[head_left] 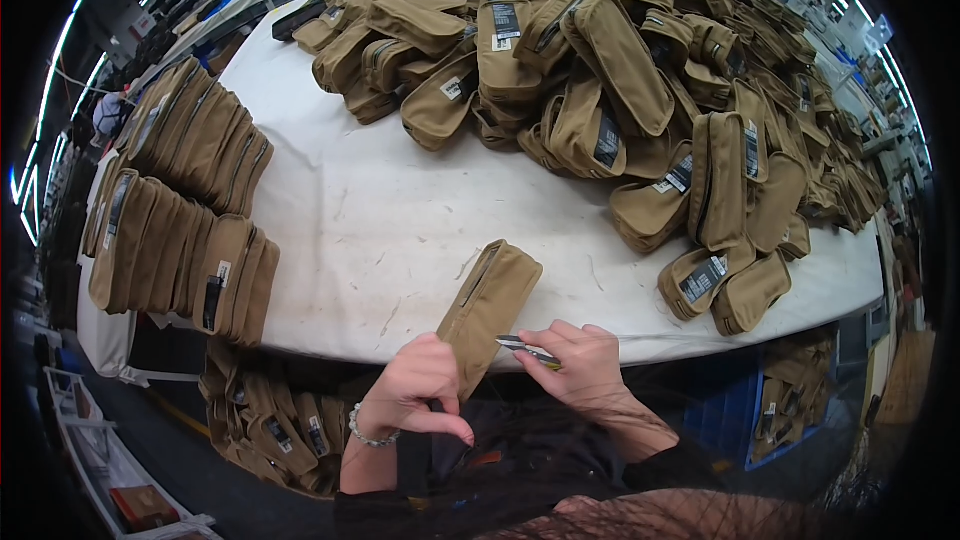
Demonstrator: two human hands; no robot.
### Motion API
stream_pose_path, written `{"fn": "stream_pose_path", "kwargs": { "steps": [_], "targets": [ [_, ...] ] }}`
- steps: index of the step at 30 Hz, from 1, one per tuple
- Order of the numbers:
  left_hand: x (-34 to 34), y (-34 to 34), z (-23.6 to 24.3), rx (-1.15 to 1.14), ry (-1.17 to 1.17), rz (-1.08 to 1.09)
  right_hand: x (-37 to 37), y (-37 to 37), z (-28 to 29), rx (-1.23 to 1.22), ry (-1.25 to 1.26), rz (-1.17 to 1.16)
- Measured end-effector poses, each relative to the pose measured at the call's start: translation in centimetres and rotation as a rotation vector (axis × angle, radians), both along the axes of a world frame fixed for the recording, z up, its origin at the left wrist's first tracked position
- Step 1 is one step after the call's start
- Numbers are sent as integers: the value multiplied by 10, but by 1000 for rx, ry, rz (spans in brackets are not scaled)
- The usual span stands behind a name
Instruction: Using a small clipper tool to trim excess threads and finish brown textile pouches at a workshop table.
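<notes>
Pouch [492, 305] slants between left hand [415, 392], gripping its near end, and right hand [583, 365] (clutching a pointed tool [514, 343]).

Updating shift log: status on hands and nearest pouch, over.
Left hand at tan pouch. Right hand gripping small tool beside it. Pouch pile farther back, nothing blocking.

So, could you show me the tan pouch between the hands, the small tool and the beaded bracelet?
Tan pouch [494, 310]: head view, middle of its visible face.
Small tool [520, 345]: head view, its exposed part.
Beaded bracelet [364, 438]: head view, beads along its lower curve.
</notes>
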State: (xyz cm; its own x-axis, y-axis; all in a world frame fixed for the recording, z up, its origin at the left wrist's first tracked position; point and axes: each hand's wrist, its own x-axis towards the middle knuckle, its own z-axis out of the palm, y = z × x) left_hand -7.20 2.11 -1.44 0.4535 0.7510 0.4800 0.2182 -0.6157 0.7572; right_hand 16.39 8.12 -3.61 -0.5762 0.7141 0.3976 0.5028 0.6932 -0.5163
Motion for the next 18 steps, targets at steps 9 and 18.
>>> {"fn": "stream_pose_path", "kwargs": {
  "steps": [9,18],
  "targets": [
    [15,-6,3,-194,143,660,2,4,-6,27,20,-10],
    [45,-5,-17,-62,516,773,-5,14,-28,-132,291,-122]
  ]
}}
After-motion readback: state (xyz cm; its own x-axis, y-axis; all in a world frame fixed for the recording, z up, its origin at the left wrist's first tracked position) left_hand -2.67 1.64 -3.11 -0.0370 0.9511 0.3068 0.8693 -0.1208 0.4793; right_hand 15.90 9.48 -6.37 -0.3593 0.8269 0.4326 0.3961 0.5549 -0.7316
